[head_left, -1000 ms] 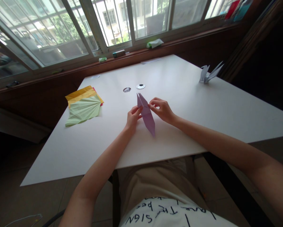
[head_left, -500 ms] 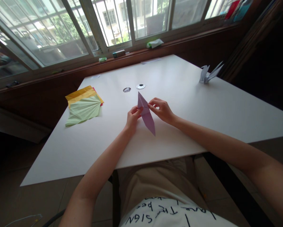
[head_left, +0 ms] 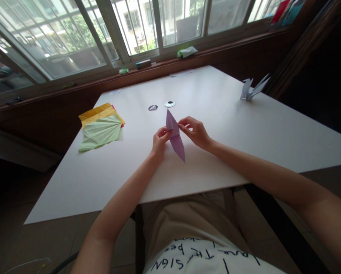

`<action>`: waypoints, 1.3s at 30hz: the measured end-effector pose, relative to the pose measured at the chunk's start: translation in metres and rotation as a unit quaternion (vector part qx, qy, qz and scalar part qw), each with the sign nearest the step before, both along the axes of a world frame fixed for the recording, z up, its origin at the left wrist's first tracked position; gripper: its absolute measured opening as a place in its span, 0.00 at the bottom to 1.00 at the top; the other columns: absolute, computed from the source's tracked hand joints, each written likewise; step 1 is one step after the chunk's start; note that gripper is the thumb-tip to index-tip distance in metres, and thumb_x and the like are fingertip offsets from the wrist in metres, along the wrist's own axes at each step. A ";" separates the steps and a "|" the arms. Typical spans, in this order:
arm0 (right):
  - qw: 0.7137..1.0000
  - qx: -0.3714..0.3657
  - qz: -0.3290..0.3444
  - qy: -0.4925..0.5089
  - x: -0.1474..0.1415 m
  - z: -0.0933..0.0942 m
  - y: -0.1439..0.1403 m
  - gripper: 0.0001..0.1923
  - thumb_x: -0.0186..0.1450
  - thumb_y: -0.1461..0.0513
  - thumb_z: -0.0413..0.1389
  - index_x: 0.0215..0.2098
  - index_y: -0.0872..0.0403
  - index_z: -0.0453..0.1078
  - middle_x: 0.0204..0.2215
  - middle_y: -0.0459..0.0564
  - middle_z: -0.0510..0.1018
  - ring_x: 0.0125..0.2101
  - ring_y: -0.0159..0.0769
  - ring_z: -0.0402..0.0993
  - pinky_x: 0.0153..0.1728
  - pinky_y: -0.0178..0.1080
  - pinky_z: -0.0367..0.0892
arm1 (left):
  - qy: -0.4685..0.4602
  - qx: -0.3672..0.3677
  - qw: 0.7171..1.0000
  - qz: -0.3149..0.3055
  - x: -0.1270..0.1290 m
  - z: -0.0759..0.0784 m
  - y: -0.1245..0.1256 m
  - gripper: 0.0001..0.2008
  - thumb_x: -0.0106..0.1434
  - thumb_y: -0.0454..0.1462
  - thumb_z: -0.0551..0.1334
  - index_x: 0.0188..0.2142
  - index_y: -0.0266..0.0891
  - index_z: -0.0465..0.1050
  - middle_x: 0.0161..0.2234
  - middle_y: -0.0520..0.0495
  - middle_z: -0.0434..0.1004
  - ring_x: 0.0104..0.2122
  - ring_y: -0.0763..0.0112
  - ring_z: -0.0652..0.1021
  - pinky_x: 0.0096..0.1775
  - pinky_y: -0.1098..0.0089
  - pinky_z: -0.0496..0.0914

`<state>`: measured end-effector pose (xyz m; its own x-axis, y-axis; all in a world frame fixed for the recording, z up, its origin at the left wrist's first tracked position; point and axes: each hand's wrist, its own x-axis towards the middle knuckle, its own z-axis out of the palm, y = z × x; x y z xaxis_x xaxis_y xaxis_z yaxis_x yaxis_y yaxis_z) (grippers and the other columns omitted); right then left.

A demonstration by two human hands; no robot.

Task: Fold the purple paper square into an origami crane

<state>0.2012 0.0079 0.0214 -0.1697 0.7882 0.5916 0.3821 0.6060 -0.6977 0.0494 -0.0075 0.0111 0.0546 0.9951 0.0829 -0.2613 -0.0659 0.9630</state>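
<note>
Item: narrow purple folded paper piece (head_left: 176, 139), pinched at mid-length in your fingers above the white desk (head_left: 233, 125).

Head view: your left hand (head_left: 159, 141) and right hand (head_left: 194, 132) both grasp it; long kite folds done, no wings or head shaped yet. Nearby: pleated green and yellow paper sheets (head_left: 100, 127) left, two small round discs (head_left: 161, 105) beyond, white folded paper crane (head_left: 251, 89) far right. Nothing obstructs.
</note>
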 end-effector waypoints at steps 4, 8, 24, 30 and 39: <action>1.000 -0.002 0.004 0.007 0.000 -0.001 0.001 0.15 0.61 0.51 0.51 0.30 0.55 0.68 0.27 0.47 0.73 0.29 0.31 0.70 0.28 0.35 0.67 | -0.008 0.004 1.000 -0.002 0.000 -0.001 0.000 0.07 0.48 0.37 0.64 0.28 0.39 0.70 0.28 0.53 0.73 0.30 0.76 0.72 0.36 0.73 0.64; 1.000 -0.010 0.008 0.005 0.000 -0.001 0.001 0.14 0.61 0.52 0.51 0.30 0.55 0.68 0.27 0.47 0.73 0.28 0.31 0.70 0.28 0.36 0.67 | -0.002 0.013 1.000 -0.006 -0.001 -0.002 0.001 0.07 0.48 0.37 0.64 0.28 0.39 0.70 0.27 0.54 0.72 0.30 0.76 0.71 0.36 0.73 0.64; 1.000 0.011 0.023 -0.018 -0.002 -0.003 0.001 0.05 0.59 0.60 0.55 0.29 0.55 0.68 0.26 0.47 0.73 0.26 0.30 0.70 0.28 0.35 0.68 | 0.012 0.005 1.000 0.000 -0.001 -0.003 0.001 0.06 0.50 0.38 0.62 0.29 0.39 0.69 0.27 0.53 0.71 0.28 0.76 0.70 0.33 0.74 0.63; 1.000 0.005 0.021 -0.003 -0.003 -0.004 0.001 0.06 0.59 0.60 0.54 0.29 0.55 0.68 0.26 0.47 0.73 0.27 0.31 0.70 0.28 0.36 0.68 | 0.025 -0.032 0.999 0.031 0.000 -0.001 0.000 0.09 0.52 0.42 0.62 0.30 0.40 0.67 0.27 0.53 0.71 0.26 0.76 0.70 0.29 0.75 0.63; 1.000 -0.011 0.003 -0.002 -0.004 -0.005 0.003 0.07 0.59 0.59 0.53 0.27 0.55 0.66 0.24 0.47 0.73 0.26 0.32 0.70 0.28 0.37 0.67 | 0.048 -0.007 0.997 0.057 0.000 -0.001 0.002 0.09 0.52 0.42 0.63 0.30 0.40 0.70 0.27 0.52 0.73 0.28 0.75 0.72 0.32 0.73 0.64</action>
<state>0.1977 0.0105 0.0166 -0.1767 0.8000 0.5734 0.3808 0.5928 -0.7097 0.0490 -0.0052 0.0100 -0.0514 0.9964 0.0679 -0.1597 -0.0753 0.9843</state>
